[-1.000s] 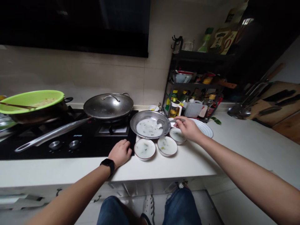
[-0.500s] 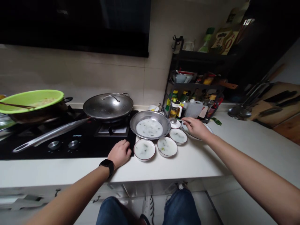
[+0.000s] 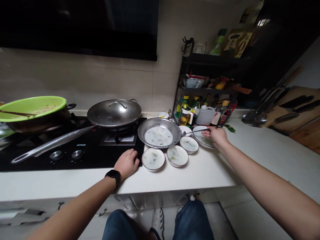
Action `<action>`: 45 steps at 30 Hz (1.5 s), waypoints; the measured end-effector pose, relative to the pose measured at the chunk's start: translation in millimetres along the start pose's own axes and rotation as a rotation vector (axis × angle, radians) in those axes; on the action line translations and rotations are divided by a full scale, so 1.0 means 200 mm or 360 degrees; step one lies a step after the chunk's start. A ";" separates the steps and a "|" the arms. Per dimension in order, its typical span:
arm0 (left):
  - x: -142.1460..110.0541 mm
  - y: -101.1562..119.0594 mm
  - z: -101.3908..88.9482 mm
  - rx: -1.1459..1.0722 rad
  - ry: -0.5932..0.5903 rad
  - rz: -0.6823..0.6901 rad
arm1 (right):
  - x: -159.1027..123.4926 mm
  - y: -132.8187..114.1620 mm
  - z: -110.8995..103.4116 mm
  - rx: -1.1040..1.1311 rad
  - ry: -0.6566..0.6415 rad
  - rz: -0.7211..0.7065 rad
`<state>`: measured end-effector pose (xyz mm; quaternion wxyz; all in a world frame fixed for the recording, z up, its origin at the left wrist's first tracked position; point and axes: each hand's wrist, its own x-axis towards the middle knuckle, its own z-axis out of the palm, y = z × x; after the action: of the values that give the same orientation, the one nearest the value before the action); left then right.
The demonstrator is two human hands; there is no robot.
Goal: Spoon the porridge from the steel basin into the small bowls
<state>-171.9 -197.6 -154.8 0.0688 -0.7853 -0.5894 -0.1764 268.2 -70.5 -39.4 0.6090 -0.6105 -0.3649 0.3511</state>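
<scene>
My right hand (image 3: 216,135) is closed on the handle of a metal ladle (image 3: 193,131) and hovers over a patterned plate (image 3: 202,138). The ladle's bowl rests at a small white dish (image 3: 185,130) beside the steel basin (image 3: 159,134) of pale soup. Three small white bowls (image 3: 177,155) of the same soup stand in front of the basin. My left hand (image 3: 127,163), with a black watch at the wrist, rests curled on the counter edge by the stove, holding nothing.
A lidded wok (image 3: 113,112) with a long handle sits on the black hob (image 3: 75,143). At far left is a green bowl (image 3: 30,106) with chopsticks on a pot. A black rack (image 3: 206,96) of bottles stands behind the plate. Knives and a cutting board (image 3: 297,110) lie at right.
My right hand lifted the ladle out of the steel basin and carried it right, over the small dish and the plate. The left hand stayed put.
</scene>
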 end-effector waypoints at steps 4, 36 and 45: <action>0.00 0.00 0.00 0.0010 -0.0014 -0.0014 | 0.01 -0.07 -0.05 0.0020 0.0031 -0.0041; 0.00 0.01 0.00 -0.0036 -0.0013 -0.0032 | -0.09 -0.03 -0.02 -0.1322 -0.0612 -0.1337; 0.00 0.01 -0.01 -0.0029 -0.0032 -0.0028 | -0.04 0.08 -0.02 -0.0259 -0.0183 -0.0317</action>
<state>-170.8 -198.3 -152.8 0.0543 -0.7825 -0.5953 -0.1743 267.7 -79.3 -54.8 0.5674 -0.5974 -0.4854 0.2926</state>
